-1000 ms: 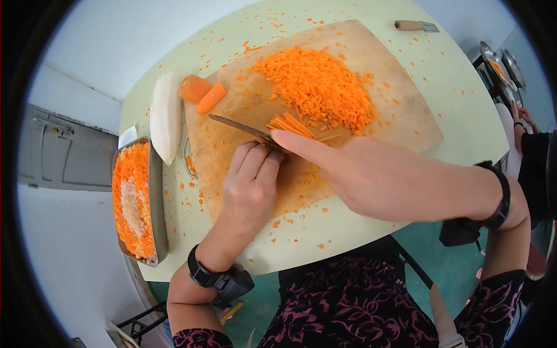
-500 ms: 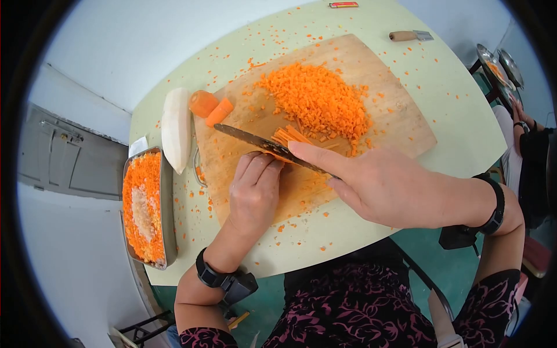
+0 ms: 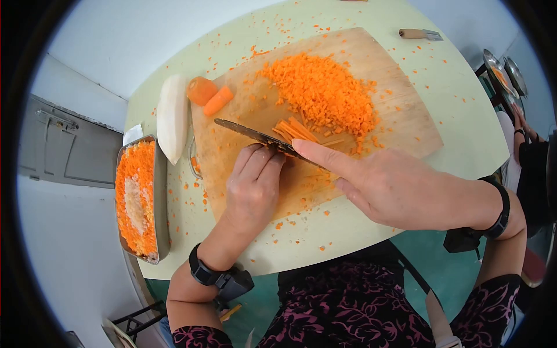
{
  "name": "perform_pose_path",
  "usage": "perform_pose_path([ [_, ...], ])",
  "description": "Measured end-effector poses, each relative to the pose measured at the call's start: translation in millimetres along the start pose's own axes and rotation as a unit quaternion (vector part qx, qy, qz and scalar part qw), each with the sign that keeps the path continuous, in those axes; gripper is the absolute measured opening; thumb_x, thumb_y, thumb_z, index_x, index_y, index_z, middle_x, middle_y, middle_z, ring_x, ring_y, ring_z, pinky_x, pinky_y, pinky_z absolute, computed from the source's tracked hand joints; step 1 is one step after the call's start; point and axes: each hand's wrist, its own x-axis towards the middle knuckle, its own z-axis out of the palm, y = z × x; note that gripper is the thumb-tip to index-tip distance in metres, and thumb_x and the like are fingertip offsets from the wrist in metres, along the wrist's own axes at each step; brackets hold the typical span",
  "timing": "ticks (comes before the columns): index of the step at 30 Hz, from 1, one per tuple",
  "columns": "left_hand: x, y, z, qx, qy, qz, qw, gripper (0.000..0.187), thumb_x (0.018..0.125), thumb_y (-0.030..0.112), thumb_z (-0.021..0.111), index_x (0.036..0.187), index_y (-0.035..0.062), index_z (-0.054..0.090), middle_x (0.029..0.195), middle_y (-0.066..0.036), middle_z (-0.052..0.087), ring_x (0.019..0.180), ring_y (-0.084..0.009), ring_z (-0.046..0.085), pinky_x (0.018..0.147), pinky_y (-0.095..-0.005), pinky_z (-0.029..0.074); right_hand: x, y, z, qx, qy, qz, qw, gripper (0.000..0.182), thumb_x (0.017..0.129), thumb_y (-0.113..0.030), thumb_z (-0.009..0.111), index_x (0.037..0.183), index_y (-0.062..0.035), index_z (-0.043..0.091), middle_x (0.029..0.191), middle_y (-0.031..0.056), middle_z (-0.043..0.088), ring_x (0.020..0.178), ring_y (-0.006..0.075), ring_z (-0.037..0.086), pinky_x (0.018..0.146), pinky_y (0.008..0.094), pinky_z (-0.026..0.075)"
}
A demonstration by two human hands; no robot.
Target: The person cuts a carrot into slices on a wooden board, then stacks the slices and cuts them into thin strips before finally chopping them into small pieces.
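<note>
My right hand (image 3: pixel 389 188) grips a kitchen knife (image 3: pixel 253 134), its forefinger stretched along the blade and its handle hidden in the palm. Curled fingers of my left hand (image 3: pixel 253 182) press down on the wooden cutting board (image 3: pixel 226 177), right against the near side of the blade. They rest on a carrot piece that is mostly hidden under the fingers and knife. On the blade's far side lie thin carrot sticks (image 3: pixel 297 130). Behind them a heap of finely diced carrot (image 3: pixel 322 93) covers the board's middle.
Two carrot pieces (image 3: pixel 218 101) and a peeled white radish (image 3: pixel 172 119) lie at left. A metal tray (image 3: pixel 162 203) holds diced carrot and paler bits. A wooden-handled tool (image 3: pixel 413 34) lies at the back right. Another person's hand (image 3: pixel 518 119) is near metal bowls (image 3: pixel 515 75).
The view has shifted slightly, so the board sits a little higher and the tray further left. The knife has moved slightly against the left fingers; both hands keep their holds.
</note>
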Motion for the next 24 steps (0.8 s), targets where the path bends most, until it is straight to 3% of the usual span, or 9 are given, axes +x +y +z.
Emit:
perform_pose_path([
  [2, 0, 0, 0, 0.003, -0.001, 0.001, 1.0, 0.024, 0.063, -0.004, 0.064, 0.087, -0.0034, 0.063, 0.085, -0.012, 0.06, 0.085, -0.0276, 0.059, 0.071, -0.0328, 0.051, 1, 2, 0, 0.0, 0.006, -0.009, 1.0, 0.066, 0.077, 0.001, 0.048, 0.141, -0.0013, 0.032, 0.053, 0.0171, 0.052, 0.047, 0.0334, 0.054, 0.048, 0.0433, 0.044],
  [5, 1, 1, 2, 0.004, 0.004, 0.002, 1.0, 0.023, 0.063, -0.004, 0.064, 0.087, -0.0036, 0.063, 0.086, -0.012, 0.061, 0.085, -0.0279, 0.059, 0.072, -0.0329, 0.051, 3, 7, -1, 0.006, 0.003, -0.01, 1.0, 0.066, 0.087, -0.005, 0.049, 0.146, -0.0141, 0.022, 0.055, 0.0154, 0.05, 0.047, 0.0323, 0.053, 0.047, 0.0416, 0.041],
  [11, 0, 0, 1, -0.005, -0.002, -0.021, 1.0, 0.02, 0.065, -0.006, 0.064, 0.084, -0.0035, 0.064, 0.087, -0.013, 0.062, 0.084, -0.0283, 0.06, 0.071, -0.0336, 0.051, 19, 14, 12, 0.016, 0.066, -0.07, 0.995, 0.066, 0.083, -0.002, 0.049, 0.144, -0.0107, 0.027, 0.055, 0.0169, 0.049, 0.049, 0.0329, 0.052, 0.047, 0.0422, 0.04],
  [14, 3, 3, 3, -0.016, 0.01, -0.047, 0.999, 0.016, 0.066, -0.009, 0.066, 0.08, -0.0034, 0.063, 0.085, -0.013, 0.063, 0.081, -0.0291, 0.061, 0.07, -0.0347, 0.05, 27, 7, 6, -0.013, 0.047, -0.035, 0.998, 0.058, 0.079, -0.002, 0.048, 0.137, -0.0001, 0.039, 0.067, 0.0198, 0.058, 0.063, 0.0343, 0.059, 0.058, 0.041, 0.047],
  [17, 2, 3, 4, -0.021, 0.012, -0.045, 0.999, 0.016, 0.066, -0.009, 0.067, 0.08, -0.0022, 0.064, 0.085, -0.012, 0.063, 0.079, -0.0287, 0.06, 0.068, -0.0343, 0.05, 37, 14, 5, 0.0, 0.074, -0.07, 0.995, 0.06, 0.084, -0.003, 0.046, 0.141, -0.0086, 0.033, 0.063, 0.0199, 0.056, 0.054, 0.0349, 0.056, 0.051, 0.0439, 0.043],
  [20, 2, 2, 5, -0.022, 0.008, -0.031, 0.999, 0.016, 0.066, -0.008, 0.068, 0.08, -0.0008, 0.065, 0.083, -0.011, 0.062, 0.077, -0.0279, 0.059, 0.067, -0.0339, 0.049, 52, 14, 10, 0.013, 0.078, -0.086, 0.993, 0.059, 0.085, -0.006, 0.047, 0.141, -0.0082, 0.032, 0.068, 0.0216, 0.058, 0.058, 0.0355, 0.057, 0.054, 0.0439, 0.045],
  [24, 3, 1, 4, -0.019, 0.027, -0.029, 0.999, 0.015, 0.066, -0.005, 0.069, 0.08, 0.0001, 0.066, 0.08, -0.01, 0.06, 0.073, -0.0266, 0.058, 0.065, -0.0336, 0.048, 51, 4, 2, 0.019, 0.07, -0.027, 0.997, 0.057, 0.087, -0.009, 0.047, 0.142, -0.0101, 0.032, 0.069, 0.0207, 0.059, 0.059, 0.0349, 0.058, 0.055, 0.0426, 0.045],
])
